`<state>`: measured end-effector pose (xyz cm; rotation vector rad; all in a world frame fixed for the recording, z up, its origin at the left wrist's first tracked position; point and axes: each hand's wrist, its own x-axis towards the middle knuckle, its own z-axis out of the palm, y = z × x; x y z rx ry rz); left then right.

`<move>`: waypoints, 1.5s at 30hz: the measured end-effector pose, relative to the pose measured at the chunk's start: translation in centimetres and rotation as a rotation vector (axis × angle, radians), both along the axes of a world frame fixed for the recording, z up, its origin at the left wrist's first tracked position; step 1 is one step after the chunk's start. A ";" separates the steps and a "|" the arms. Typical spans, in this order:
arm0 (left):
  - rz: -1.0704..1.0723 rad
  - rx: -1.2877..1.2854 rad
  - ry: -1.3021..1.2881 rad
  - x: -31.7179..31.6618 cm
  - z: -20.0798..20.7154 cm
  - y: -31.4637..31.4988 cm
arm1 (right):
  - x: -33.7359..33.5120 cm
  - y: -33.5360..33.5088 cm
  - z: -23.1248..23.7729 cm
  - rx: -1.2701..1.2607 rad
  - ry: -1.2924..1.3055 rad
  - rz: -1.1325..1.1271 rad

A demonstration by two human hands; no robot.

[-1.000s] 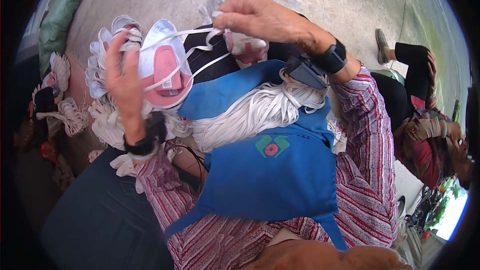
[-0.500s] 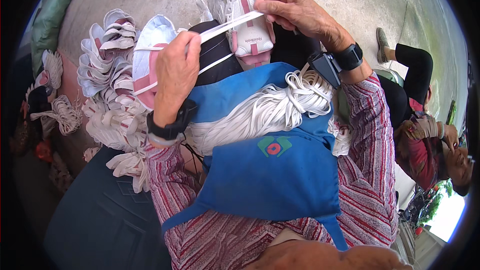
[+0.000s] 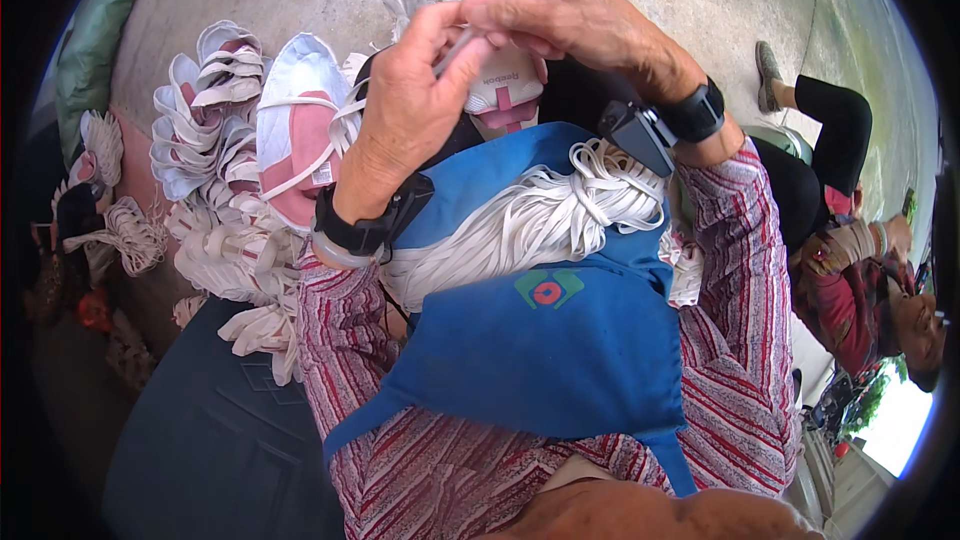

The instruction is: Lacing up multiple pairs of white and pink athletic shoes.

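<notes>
My left hand (image 3: pixel 415 105) and my right hand (image 3: pixel 560 15) meet above my lap, both closed. A short stretch of white shoelace (image 3: pixel 453 52) shows between the left thumb and fingers. The right fingers pinch at the same spot, over the lace's end. Beneath them lies a white and pink shoe upper (image 3: pixel 505 80), partly hidden by my hands. Beside my left wrist, a pink and white shoe piece (image 3: pixel 300 140) has lace strands lying over it. A thick bundle of white laces (image 3: pixel 540 220) rests across my blue apron (image 3: pixel 540 360).
Stacked white and pink shoe uppers (image 3: pixel 225 120) pile up to my left, near a dark blue panel (image 3: pixel 215 420). A green sack (image 3: pixel 95 60) and another lace bundle (image 3: pixel 125 235) lie farther left. At right sits another person (image 3: pixel 850 270).
The lace was stretched taut between my separated hands. My left hand has moved right and up to meet the right hand, which has shifted slightly up and left.
</notes>
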<state>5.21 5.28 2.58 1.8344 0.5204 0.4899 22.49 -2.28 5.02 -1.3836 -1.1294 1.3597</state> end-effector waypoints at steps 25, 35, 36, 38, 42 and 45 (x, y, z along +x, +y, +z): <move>0.011 -0.956 -0.141 -3.3 3.1 1.3 | 0.7 -2.2 3.0 0.247 0.721 -0.124; 0.167 -0.580 -0.185 -3.6 1.3 -2.9 | -0.6 -2.2 -3.5 0.458 0.699 -0.374; 0.124 -0.575 -0.205 -2.9 2.3 -0.4 | 0.2 -1.4 -0.2 0.399 0.862 -0.369; -0.160 -0.792 -0.213 -4.1 0.7 2.0 | 0.4 -2.3 1.3 0.387 0.720 -0.327; -0.117 -0.421 -0.003 -3.3 2.4 1.2 | 0.7 -2.0 1.7 0.380 0.500 -0.245; -0.024 -0.444 -0.024 -3.5 2.2 0.8 | 0.8 -2.0 1.4 0.407 0.514 -0.238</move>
